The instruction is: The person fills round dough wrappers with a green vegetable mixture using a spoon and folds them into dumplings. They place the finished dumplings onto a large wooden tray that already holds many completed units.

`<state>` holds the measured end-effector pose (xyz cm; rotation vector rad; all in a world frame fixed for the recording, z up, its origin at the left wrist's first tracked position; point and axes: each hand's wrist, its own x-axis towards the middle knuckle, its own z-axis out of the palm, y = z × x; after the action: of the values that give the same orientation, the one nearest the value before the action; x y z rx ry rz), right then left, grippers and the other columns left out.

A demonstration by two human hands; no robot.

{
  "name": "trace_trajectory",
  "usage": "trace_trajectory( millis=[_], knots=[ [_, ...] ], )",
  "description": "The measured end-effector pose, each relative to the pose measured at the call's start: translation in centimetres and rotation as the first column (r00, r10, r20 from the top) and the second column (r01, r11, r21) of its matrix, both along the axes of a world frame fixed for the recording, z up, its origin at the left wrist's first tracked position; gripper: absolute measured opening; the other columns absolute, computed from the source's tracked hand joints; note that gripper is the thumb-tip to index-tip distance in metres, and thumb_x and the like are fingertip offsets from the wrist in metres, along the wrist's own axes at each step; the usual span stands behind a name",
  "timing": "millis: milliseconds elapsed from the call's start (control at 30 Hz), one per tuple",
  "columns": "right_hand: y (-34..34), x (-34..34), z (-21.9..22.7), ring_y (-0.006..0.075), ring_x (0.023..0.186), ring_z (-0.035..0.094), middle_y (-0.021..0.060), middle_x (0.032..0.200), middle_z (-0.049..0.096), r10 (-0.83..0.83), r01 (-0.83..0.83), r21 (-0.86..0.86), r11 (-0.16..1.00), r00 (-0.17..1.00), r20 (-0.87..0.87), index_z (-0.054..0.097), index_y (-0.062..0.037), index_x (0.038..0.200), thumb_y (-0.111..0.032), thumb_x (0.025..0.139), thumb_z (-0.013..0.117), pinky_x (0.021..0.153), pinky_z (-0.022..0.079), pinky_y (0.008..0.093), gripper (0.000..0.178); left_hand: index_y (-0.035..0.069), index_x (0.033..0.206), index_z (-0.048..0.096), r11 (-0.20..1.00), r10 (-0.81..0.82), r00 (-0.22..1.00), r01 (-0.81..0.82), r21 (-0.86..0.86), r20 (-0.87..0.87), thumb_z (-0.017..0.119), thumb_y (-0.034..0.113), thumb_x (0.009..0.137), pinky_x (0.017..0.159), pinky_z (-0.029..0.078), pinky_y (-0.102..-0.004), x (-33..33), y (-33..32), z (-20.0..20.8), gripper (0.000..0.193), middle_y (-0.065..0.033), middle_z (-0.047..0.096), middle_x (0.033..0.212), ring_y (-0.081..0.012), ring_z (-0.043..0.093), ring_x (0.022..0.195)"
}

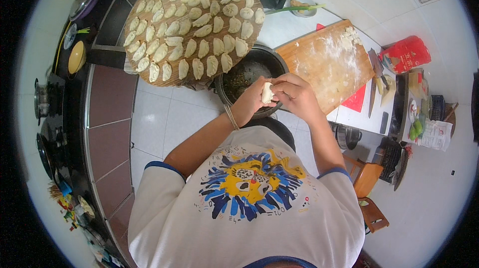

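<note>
A pale folded dumpling sits between my two hands, above a dark round pot. My left hand cups it from the left, with a bracelet at the wrist. From the right, the fingers of my right hand press together at the dumpling's edge. Below, the pot holds a little dark green minced filling over its bottom; my hands hide part of it. Up and to the left, a large round wooden board carries many finished dumplings in curved rows.
To the right lies a floured wooden cutting board with small dough pieces at its far corner. Beyond it are a knife, a cleaver and a red flour bag. A bowl with a green onion stands behind; a wooden chair is at lower right.
</note>
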<state>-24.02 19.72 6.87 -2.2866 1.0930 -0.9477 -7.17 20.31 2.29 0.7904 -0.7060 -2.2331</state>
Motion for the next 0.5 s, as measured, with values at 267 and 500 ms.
trace_trajectory(
  millis=[267, 500],
  knots=[
    [0.6, 0.1, 0.2, 0.0286, 0.07, 0.061, 0.0093, 0.079, 0.061, -0.113, 0.121, 0.141, 0.983, 0.991, -0.067, 0.061, -0.0048, 0.09, 0.002, 0.07, 0.064, 0.059, 0.05, 0.0343, 0.021, 0.006, 0.122, 0.048, 1.0, -0.01, 0.999, 0.011, -0.018, 0.048, 0.025, 0.051, 0.096, 0.076, 0.049, -0.0331, -0.1, -0.4, -0.6, 0.057, -0.0068, 0.057, 0.105, -0.0182, 0.057, 0.093],
    [-0.7, -1.2, 1.1, 0.0288, 0.076, 0.06, 0.0083, 0.087, 0.061, 0.075, -0.077, -0.018, 0.997, 0.994, -0.074, 0.062, -0.0045, 0.089, -0.001, 0.07, 0.065, 0.063, 0.05, 0.035, 0.02, 0.003, 0.124, 0.048, 0.989, -0.143, 0.988, 0.145, -0.041, 0.055, 0.019, 0.06, 0.092, 0.078, 0.046, -0.0319, 0.5, -0.8, 0.4, 0.071, -0.009, 0.058, 0.107, -0.0183, 0.058, 0.092]
  ],
)
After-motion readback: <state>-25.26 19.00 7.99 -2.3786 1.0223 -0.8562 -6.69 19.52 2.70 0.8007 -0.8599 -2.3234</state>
